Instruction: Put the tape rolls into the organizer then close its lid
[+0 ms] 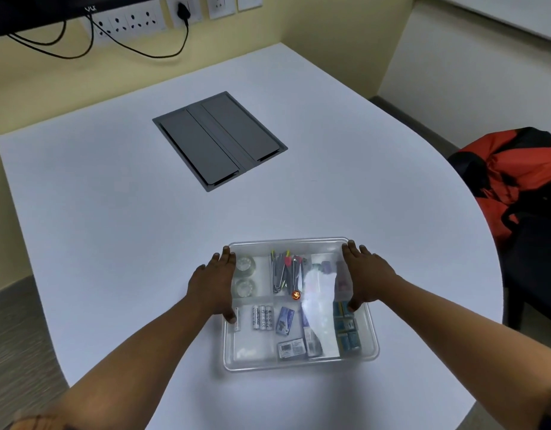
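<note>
A clear plastic organizer [300, 301] sits near the front edge of the white worktop [144, 228], with its clear lid [317, 308] lying flat over the compartments and glare running across it. The left hand [213, 287] rests flat on the lid's left edge, fingers [227, 254] spread and extended, thumb on top of the lid; it grips nothing. The right hand [365, 276] lies the same way along the right edge, fingers straight, thumb pressed on the lid, nothing enclosed.

Inside, seen through the lid: two clear tape rolls [244, 276] one behind the other in the far-left compartment, just beside the left hand. The far-middle compartment holds a bundle of grey metal tools [285, 273] with red and yellow tips. A small orange-red object [295, 294] lies at its near edge. Four AA batteries [262, 318] lie side by side in the near-left compartment; their lettering is too blurred to read. Small blue and dark packets [288, 333] fill the near middle, one with a barcode label. Blue-green boxes [348, 332] stack along the right side; print unreadable.

Farther back a grey cable hatch [220, 141] is set into the worktop
</note>
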`<action>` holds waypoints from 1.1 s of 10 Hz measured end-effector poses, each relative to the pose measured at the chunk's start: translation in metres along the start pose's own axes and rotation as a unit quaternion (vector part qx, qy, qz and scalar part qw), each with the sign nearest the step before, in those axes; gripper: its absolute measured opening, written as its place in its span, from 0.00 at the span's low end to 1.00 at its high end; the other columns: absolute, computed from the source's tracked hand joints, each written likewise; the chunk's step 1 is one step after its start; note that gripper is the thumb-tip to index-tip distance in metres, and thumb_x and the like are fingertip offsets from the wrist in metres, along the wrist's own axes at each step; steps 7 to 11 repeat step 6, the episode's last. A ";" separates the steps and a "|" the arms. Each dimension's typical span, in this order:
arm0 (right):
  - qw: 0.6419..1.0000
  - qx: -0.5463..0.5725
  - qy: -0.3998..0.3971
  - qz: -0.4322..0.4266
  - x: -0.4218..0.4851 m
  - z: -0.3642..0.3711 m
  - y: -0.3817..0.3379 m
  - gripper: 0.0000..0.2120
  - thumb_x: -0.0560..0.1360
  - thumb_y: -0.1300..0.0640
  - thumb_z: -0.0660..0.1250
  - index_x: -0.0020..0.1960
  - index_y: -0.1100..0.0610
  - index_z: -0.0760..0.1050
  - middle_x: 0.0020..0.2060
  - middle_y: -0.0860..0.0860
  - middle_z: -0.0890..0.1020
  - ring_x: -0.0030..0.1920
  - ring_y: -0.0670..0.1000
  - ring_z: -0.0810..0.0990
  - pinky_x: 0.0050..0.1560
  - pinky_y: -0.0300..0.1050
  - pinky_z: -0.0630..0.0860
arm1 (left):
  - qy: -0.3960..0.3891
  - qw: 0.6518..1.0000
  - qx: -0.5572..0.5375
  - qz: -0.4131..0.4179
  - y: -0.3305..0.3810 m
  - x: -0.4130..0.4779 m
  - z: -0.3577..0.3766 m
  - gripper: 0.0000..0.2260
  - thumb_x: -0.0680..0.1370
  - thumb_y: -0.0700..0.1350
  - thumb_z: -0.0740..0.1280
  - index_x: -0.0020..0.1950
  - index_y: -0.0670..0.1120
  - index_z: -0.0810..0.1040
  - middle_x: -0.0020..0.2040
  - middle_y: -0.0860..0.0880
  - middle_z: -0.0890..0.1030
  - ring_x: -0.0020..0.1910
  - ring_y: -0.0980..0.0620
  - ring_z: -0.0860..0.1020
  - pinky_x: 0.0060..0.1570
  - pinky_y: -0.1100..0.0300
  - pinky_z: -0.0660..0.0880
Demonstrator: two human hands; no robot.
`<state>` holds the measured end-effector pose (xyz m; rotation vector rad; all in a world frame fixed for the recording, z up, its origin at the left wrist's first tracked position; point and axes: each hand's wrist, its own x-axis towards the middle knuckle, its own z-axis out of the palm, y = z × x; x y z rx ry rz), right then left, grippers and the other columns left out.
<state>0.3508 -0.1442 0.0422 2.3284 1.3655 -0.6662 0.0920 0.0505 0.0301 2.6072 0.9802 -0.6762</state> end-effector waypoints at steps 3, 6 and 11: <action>1.000 -0.002 0.008 -0.011 0.001 0.005 0.006 0.72 0.55 0.37 0.81 0.77 0.59 0.34 0.79 0.55 0.40 0.78 0.59 0.46 0.75 0.55 0.54 | -0.016 1.000 0.015 -0.012 0.003 0.001 -0.004 0.65 0.57 0.56 0.82 0.77 0.44 0.39 0.79 0.46 0.40 0.78 0.46 0.46 0.74 0.48 0.57; 0.999 0.037 0.014 -0.017 -0.006 -0.014 0.005 0.62 0.65 0.37 0.75 0.77 0.59 0.34 0.78 0.55 0.39 0.78 0.59 0.43 0.76 0.56 0.53 | -0.014 0.998 0.054 -0.034 0.033 -0.014 -0.035 0.58 0.63 0.59 0.78 0.77 0.43 0.41 0.79 0.44 0.42 0.78 0.45 0.42 0.75 0.45 0.53; 0.999 0.037 0.014 -0.017 -0.006 -0.014 0.005 0.62 0.65 0.37 0.75 0.77 0.59 0.34 0.78 0.55 0.39 0.78 0.59 0.43 0.76 0.56 0.53 | -0.014 0.998 0.054 -0.034 0.033 -0.014 -0.035 0.58 0.63 0.59 0.78 0.77 0.43 0.41 0.79 0.44 0.42 0.78 0.45 0.42 0.75 0.45 0.53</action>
